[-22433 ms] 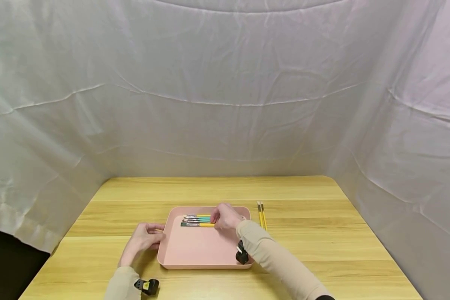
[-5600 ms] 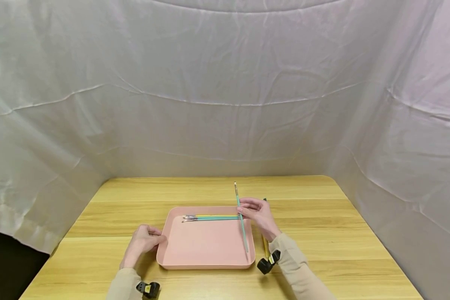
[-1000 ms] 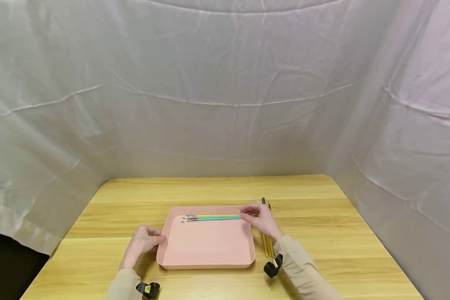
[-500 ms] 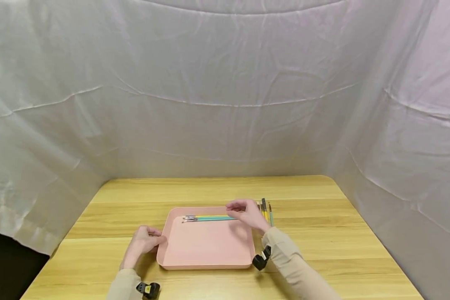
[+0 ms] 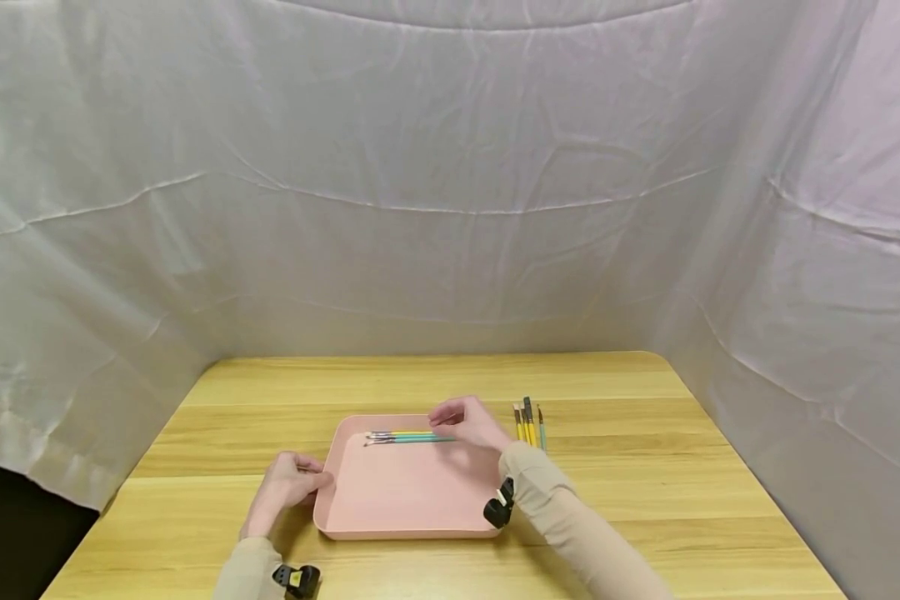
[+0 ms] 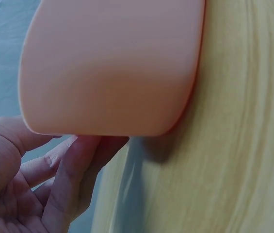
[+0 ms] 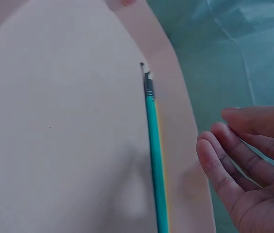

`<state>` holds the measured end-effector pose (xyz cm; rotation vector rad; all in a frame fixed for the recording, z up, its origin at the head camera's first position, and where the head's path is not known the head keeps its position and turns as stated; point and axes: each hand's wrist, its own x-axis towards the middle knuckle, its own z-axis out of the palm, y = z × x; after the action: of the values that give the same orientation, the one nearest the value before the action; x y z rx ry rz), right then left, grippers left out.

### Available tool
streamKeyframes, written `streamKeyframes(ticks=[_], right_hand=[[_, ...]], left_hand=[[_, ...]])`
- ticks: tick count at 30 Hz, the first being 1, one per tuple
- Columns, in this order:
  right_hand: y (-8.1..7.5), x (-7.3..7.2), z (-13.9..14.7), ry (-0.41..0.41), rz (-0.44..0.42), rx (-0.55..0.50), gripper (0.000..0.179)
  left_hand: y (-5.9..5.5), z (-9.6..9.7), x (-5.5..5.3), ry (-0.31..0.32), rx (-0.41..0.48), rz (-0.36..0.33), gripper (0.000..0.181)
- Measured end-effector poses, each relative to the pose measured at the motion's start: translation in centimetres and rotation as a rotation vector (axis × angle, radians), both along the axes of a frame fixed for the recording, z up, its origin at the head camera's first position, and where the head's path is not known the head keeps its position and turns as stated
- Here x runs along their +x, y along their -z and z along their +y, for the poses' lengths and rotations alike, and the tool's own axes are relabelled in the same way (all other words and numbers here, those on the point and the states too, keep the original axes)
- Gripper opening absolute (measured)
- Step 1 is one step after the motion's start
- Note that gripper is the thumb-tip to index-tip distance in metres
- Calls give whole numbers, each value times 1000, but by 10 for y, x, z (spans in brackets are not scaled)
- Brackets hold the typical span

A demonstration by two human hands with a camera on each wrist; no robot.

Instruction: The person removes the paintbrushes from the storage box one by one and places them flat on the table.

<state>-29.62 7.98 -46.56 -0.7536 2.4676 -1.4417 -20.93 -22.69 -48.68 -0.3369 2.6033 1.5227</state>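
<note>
A shallow pink tray [image 5: 412, 500] lies on the table, with yellow- and teal-handled paintbrushes [image 5: 401, 437] side by side along its far edge. My left hand [image 5: 288, 483] grips the tray's left wall, thumb over the rim and fingers against the outside. In the left wrist view, those fingers [image 6: 73, 179] meet the pink wall. Above the brushes' handle ends is my right hand [image 5: 468, 421], holding nothing. The right wrist view has its relaxed fingers [image 7: 219, 170] apart from a teal paintbrush [image 7: 156, 160] in the tray.
Right of the tray, several yellow-handled paintbrushes [image 5: 525, 421] and a teal-handled paintbrush [image 5: 542, 429] lie on the wooden table [image 5: 645, 500], bristles pointing away. Grey cloth [image 5: 450, 250] hangs behind and at the sides.
Several brushes have gone from the tray to the table's right. My right hand held a teal paintbrush earlier, let it go there and has since moved left over the tray. Left hand unchanged.
</note>
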Motion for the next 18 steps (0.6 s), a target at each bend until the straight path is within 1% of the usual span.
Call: streamKeyframes(ticks=[3, 6, 10, 15, 18], right_hand=[[3, -3, -5, -16, -2, 45, 24], [5, -5, -9, -32, -18, 62, 24], [8, -8, -13, -52, -48, 53, 25], [14, -12, -15, -76, -54, 40, 25], [17, -13, -17, -76, -54, 40, 24]], left_hand=[[0, 0, 0, 2, -2, 2, 26], [0, 0, 1, -1, -7, 2, 26], [0, 1, 1, -5, -8, 0, 26], [0, 1, 1, -1, -11, 3, 26], [1, 0, 1, -5, -12, 2, 26]])
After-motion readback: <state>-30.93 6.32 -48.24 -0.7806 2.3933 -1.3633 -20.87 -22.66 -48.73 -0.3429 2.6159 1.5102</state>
